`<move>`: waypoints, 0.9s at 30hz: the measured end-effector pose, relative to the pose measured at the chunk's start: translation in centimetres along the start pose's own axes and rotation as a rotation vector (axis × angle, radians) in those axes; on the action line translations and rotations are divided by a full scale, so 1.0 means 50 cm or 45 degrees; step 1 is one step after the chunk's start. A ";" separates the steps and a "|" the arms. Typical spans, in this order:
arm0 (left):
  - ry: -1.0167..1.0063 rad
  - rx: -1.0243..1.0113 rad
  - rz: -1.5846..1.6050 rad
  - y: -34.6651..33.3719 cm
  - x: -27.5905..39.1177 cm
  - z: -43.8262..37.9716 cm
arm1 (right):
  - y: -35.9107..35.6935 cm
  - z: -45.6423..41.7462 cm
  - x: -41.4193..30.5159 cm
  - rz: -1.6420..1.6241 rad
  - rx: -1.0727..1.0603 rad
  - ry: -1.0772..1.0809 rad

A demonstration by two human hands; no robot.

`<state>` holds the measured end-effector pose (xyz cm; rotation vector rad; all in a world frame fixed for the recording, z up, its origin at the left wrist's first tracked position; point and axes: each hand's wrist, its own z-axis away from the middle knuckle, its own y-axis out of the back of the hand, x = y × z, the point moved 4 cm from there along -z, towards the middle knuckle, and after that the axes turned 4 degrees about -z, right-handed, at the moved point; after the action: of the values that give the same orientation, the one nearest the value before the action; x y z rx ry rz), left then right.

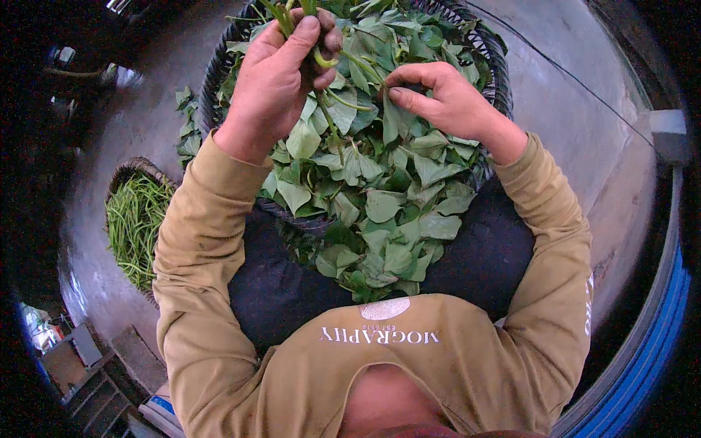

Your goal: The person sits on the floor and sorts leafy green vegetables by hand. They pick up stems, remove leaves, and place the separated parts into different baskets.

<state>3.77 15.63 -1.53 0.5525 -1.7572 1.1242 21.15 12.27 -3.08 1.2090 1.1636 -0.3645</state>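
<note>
My left hand [279,82] is closed around a bunch of green leaf stems [282,19] at the top of the view. Some stems hang down below its fingers. To its right, my right hand [441,98] pinches the end of a thin green stem [364,65] between thumb and forefinger, with a leaf hanging beneath the fingertips. Both hands are above a large dark woven basket [501,82] heaped with broad green leaves [383,205], which look like sweet potato leaves. The heap spills over the near rim onto my lap.
A smaller woven basket [123,172] of cut green stems [137,222] stands on the concrete floor [575,142] at left. Loose leaves [189,142] lie beside the large basket. A dark cable [569,71] crosses at upper right. Blue ridged material [651,339] borders the lower right.
</note>
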 end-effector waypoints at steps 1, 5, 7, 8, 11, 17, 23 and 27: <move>0.007 0.011 0.013 0.001 -0.002 0.000 | 0.000 0.000 0.004 0.009 0.002 -0.070; -0.003 -0.044 0.043 -0.005 -0.004 -0.001 | -0.021 -0.003 0.008 -0.150 0.062 -0.153; -0.001 -0.032 0.025 -0.004 -0.006 0.000 | -0.039 -0.003 0.015 -0.401 0.067 -0.150; 0.001 -0.025 0.017 -0.004 -0.006 0.000 | -0.037 -0.004 0.011 -0.394 0.043 -0.201; -0.001 -0.033 0.029 -0.002 -0.007 0.003 | -0.028 -0.008 0.022 -0.233 0.125 -0.167; -0.103 0.110 0.019 0.007 -0.011 0.000 | 0.073 0.000 0.089 -0.592 0.842 -0.269; -0.051 0.200 0.081 0.032 0.003 -0.003 | 0.022 0.028 0.151 0.869 0.156 0.037; -0.269 0.248 -0.067 0.020 0.015 -0.003 | -0.123 0.004 0.153 0.393 -0.452 0.011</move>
<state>2.73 16.31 -1.29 0.8580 -1.8094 1.2448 19.84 12.32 -12.83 1.0538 0.9789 0.0787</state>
